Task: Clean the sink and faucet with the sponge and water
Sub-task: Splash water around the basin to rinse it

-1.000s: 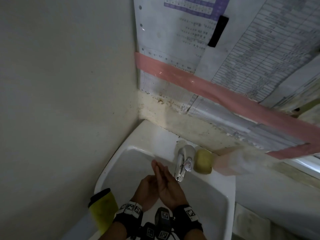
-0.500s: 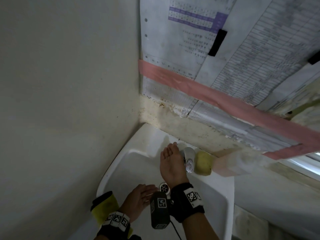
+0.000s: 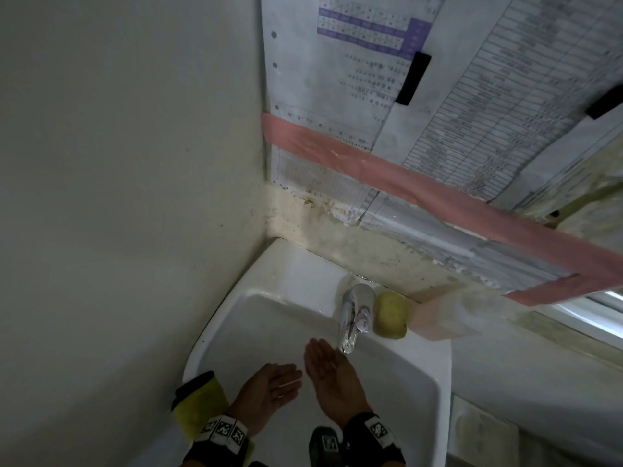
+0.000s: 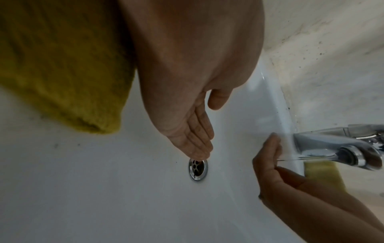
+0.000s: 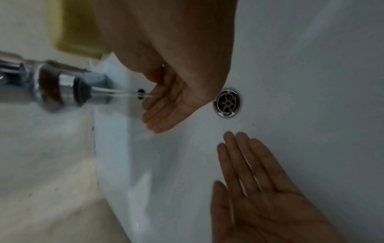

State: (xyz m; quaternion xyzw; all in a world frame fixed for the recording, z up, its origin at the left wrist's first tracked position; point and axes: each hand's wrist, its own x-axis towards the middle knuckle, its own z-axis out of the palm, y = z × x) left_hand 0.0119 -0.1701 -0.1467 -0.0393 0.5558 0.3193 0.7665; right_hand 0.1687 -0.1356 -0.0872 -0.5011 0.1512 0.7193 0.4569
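The white sink (image 3: 256, 318) fills the lower middle of the head view, with a chrome faucet (image 3: 354, 315) on its back rim. A thin stream of water runs from the spout (image 5: 83, 92) onto my right hand (image 3: 328, 369), held palm up with straight fingers under it. My left hand (image 3: 273, 387) hovers flat and empty over the basin beside it, near the drain (image 4: 198, 169). A yellow sponge (image 3: 391, 315) lies on the rim right of the faucet, untouched.
A yellow cloth (image 3: 199, 402) hangs over the sink's front left edge. Walls close in at the left and back, with taped papers (image 3: 438, 112) above. A pale pink object (image 3: 441, 315) sits on the ledge beside the sponge.
My right hand left the faucet top and came back down under the spout, palm up. Water is running now. My left hand moved forward beside it.
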